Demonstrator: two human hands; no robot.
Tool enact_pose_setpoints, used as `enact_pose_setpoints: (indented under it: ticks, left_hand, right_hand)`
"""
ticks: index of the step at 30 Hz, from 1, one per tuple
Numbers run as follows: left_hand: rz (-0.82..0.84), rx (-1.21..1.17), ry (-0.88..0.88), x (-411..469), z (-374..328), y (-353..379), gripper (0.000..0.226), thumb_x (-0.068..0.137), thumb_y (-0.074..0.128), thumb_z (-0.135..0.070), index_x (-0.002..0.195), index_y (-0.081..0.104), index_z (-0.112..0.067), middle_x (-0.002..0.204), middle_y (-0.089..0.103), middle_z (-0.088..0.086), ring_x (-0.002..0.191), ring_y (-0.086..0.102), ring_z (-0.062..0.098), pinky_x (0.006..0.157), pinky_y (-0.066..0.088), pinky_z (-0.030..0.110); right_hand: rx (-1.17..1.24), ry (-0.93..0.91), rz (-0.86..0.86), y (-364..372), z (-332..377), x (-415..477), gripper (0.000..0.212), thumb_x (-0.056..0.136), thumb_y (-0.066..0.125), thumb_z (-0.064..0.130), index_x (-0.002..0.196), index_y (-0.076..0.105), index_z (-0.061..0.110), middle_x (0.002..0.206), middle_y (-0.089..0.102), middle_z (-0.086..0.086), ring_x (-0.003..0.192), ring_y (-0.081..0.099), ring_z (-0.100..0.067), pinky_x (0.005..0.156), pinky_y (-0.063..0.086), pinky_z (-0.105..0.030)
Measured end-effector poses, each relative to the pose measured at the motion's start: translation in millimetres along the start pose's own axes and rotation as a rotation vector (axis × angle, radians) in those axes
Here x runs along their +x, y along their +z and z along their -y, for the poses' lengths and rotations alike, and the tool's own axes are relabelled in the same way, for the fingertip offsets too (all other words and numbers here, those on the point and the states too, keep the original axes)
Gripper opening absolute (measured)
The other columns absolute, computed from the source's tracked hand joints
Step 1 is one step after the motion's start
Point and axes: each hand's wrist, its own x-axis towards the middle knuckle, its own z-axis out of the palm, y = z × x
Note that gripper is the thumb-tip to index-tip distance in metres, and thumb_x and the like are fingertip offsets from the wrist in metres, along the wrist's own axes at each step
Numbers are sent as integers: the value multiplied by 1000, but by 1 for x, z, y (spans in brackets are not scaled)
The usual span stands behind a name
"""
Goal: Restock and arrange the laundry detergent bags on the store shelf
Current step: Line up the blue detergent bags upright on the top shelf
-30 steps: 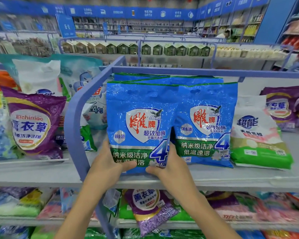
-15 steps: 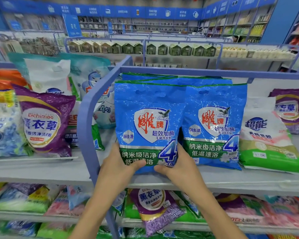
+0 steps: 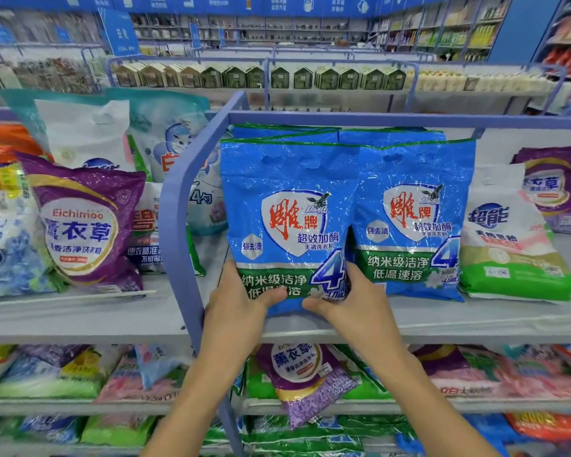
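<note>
Head camera: the left hand (image 3: 238, 301) and right hand (image 3: 353, 301) each clasp a bottom corner of one blue detergent bag (image 3: 287, 199), upright on the grey shelf (image 3: 112, 318), touching a second blue bag (image 3: 409, 209); two more bag tops (image 3: 284, 130) show behind.

The blue detergent bag (image 3: 287, 219) is thin plastic film, glossy and crinkled, with white glints across its face. The twin bag (image 3: 409, 222) touching its right edge has the same shiny, wrinkled skin. Left of it, the purple bag (image 3: 80, 225) is also glossy film. The divider rail (image 3: 178, 209) just beside it looks smooth and painted, with a low sheen. The shelf board (image 3: 96, 318) under it is smooth matt grey.
</note>
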Motion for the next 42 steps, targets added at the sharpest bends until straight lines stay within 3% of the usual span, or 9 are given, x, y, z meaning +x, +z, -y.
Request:
enact_pose_setpoints:
  ticks: [3,6,10,12,14,19,25,30,42]
  left_hand:
    - [-1,50,20,2,-2,0,58,82,83,-31,125,44,-30,117,62,-16,112,59,18,81,43,34]
    - [-23,68,12,-2,-2,2,62,82,83,-34,126,40,-27,124,64,-9,120,61,23,86,44,34]
    - [-101,206,179,-28,3,4,72,87,77,-36,146,36,-26,138,58,-7,125,56,19,88,44,31]
    - [-109,282,244,-47,10,5,73,91,69,-37,152,30,-27,139,56,-5,126,54,19,93,46,34]
    - [-100,382,229,-68,19,4,72,94,61,-44,154,27,-25,136,59,3,124,56,28,97,51,44]
    - [-102,490,126,-140,36,0,65,98,57,-47,149,39,-12,122,62,12,115,57,36,96,50,53]
    - [-52,580,69,-215,68,-7,58,98,59,-45,141,51,-7,136,59,8,129,51,33,109,43,47]
    - [-20,642,31,-250,95,-17,68,97,58,-49,150,45,-9,154,47,9,145,39,29,120,33,46]
    - [-67,551,-64,-294,153,-109,64,98,56,-52,150,46,-18,156,44,0,148,33,21,120,32,43]
  right_hand:
    - [-19,-26,0,1,-1,-2,50,73,90,37,112,59,36,92,74,21,85,64,12,71,43,-7]
    - [-95,-108,-9,-1,-1,-9,45,81,84,37,114,53,36,95,68,24,88,62,10,72,42,-6]
    - [-239,-196,-8,-9,-7,-29,53,97,64,46,142,47,24,130,65,4,120,59,-19,93,51,-38]
    - [-302,-197,32,-20,-12,-44,64,102,54,50,156,36,19,152,51,0,137,48,-21,108,44,-39]
    - [-343,-238,53,-30,-20,-65,63,105,49,48,158,34,18,159,43,0,144,40,-18,115,36,-36]
    - [-395,-301,56,-44,-53,-118,61,106,49,44,158,36,16,164,36,-1,153,27,-17,124,21,-32]
    - [-422,-220,147,-40,-95,-175,64,105,47,48,158,35,13,164,35,-3,153,28,-19,125,21,-34]
    - [-446,-166,204,-29,-113,-210,68,104,43,54,159,32,16,165,33,-2,153,28,-19,125,22,-36]
    - [-414,-189,294,55,-43,-264,63,103,45,56,154,39,20,155,46,0,142,41,-17,114,35,-34]
